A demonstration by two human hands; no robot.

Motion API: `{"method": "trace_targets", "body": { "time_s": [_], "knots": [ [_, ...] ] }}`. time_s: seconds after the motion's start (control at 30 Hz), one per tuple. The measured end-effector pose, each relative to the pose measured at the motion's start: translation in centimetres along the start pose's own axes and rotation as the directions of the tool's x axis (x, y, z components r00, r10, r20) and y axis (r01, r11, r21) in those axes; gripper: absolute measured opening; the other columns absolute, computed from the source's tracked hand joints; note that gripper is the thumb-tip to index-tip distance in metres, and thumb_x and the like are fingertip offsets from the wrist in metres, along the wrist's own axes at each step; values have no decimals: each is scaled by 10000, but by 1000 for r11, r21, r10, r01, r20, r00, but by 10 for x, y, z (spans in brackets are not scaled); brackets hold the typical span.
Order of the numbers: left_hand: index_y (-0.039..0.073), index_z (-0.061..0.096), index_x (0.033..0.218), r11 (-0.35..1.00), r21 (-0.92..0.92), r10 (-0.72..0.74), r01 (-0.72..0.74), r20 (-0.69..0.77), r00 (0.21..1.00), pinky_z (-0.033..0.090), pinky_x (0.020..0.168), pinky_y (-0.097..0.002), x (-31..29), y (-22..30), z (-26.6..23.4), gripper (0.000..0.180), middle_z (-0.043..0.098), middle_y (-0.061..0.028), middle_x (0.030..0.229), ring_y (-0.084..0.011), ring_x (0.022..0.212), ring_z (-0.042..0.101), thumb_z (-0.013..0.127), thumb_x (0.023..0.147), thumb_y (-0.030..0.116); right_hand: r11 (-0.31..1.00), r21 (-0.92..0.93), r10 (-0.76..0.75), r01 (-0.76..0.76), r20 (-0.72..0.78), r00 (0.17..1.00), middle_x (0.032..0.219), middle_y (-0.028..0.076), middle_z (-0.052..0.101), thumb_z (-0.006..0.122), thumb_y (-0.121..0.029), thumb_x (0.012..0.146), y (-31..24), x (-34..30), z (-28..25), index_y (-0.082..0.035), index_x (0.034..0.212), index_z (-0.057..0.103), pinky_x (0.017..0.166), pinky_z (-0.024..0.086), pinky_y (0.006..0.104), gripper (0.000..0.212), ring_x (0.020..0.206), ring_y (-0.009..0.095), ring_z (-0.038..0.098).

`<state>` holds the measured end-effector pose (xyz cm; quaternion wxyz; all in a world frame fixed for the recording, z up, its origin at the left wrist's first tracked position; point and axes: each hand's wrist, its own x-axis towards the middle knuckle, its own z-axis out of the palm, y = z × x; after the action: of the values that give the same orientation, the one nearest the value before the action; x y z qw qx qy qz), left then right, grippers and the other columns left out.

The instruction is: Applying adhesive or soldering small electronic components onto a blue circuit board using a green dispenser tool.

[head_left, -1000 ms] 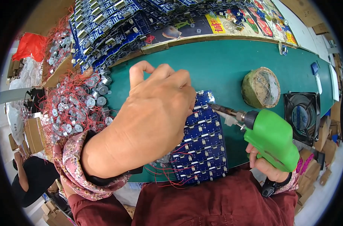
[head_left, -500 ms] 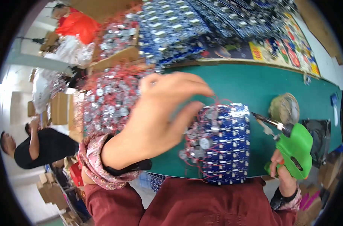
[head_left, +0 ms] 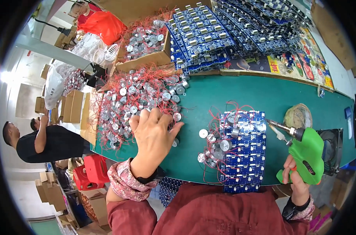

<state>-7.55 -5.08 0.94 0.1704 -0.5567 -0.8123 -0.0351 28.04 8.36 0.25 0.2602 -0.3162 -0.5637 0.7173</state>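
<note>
My left hand (head_left: 152, 130) is over the near edge of a heap of small round silver motors (head_left: 129, 90) with thin red wires. Its thumb stands apart, and the other fingers bend down among the motors, tips partly hidden. A green soldering gun (head_left: 308, 150) is gripped in my right hand (head_left: 295, 176), its metal tip pointing left at the upper right corner of a blue circuit board panel (head_left: 244, 154). Several loose motors (head_left: 216, 149) lie along the panel's left side, their red wires reaching over it.
Stacked blue panels (head_left: 201, 31) stand at the back. A cardboard box (head_left: 146, 58) holds more motors. At right are a round tub (head_left: 298, 116) and a black fan (head_left: 331, 147) on the green table (head_left: 201, 94). Two people at left and one farther back are beyond the table.
My left hand has moved left and down, from the top left of the panel to the motor heap. My right hand keeps hold of the soldering gun in nearly the same place.
</note>
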Motion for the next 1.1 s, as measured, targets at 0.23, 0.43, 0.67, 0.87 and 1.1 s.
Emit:
{"method": "trace_targets", "body": {
  "time_s": [0.23, 0.43, 0.67, 0.87, 1.1],
  "knots": [
    [165, 734, 703, 979, -185, -81, 84, 25, 996, 321, 751, -369, -1, -8, -8, 80, 581, 23, 688, -195, 718, 530, 779, 707, 231, 998, -38, -45, 42, -98, 994, 992, 152, 537, 702, -337, 856, 4, -11, -8, 8, 1006, 572, 518, 428, 249, 398, 581, 142, 521],
    [88, 702, 799, 752, -585, -236, 305, 193, 952, 341, 800, -332, -5, -18, -21, 64, 591, 24, 756, -113, 758, 554, 755, 771, 110, 995, 20, -98, 101, -123, 988, 999, 164, 542, 699, -304, 852, 9, -9, -14, 11, 1010, 566, 488, 423, 248, 377, 553, 140, 512],
    [-2, 619, 905, -74, -984, -186, 164, 175, 967, 447, 834, -288, 6, 5, -33, 52, 632, -76, 970, -143, 930, 580, 649, 883, 35, 976, 100, -179, 192, -125, 976, 1030, 185, 529, 673, -197, 850, 3, -2, -10, 18, 1060, 538, 480, 434, 256, 330, 564, 153, 526],
    [-4, 657, 874, 188, -981, 98, 40, 59, 993, 481, 684, -254, 18, 49, -53, 127, 678, -79, 841, -130, 745, 623, 738, 777, -18, 994, 96, -53, 50, 30, 998, 1167, 117, 470, 666, -3, 792, -40, 43, 36, -40, 1161, 487, 621, 536, 286, 413, 912, 252, 629],
    [62, 716, 842, 469, -701, 385, -537, -385, 839, 378, 558, -281, 27, 97, -42, 247, 651, -26, 763, -152, 617, 579, 803, 620, 1, 968, 181, -201, 172, 152, 968, 1143, 100, 517, 673, 68, 818, -29, 50, 46, -10, 1230, 463, 780, 540, 326, 469, 994, 247, 664]
  ]
}}
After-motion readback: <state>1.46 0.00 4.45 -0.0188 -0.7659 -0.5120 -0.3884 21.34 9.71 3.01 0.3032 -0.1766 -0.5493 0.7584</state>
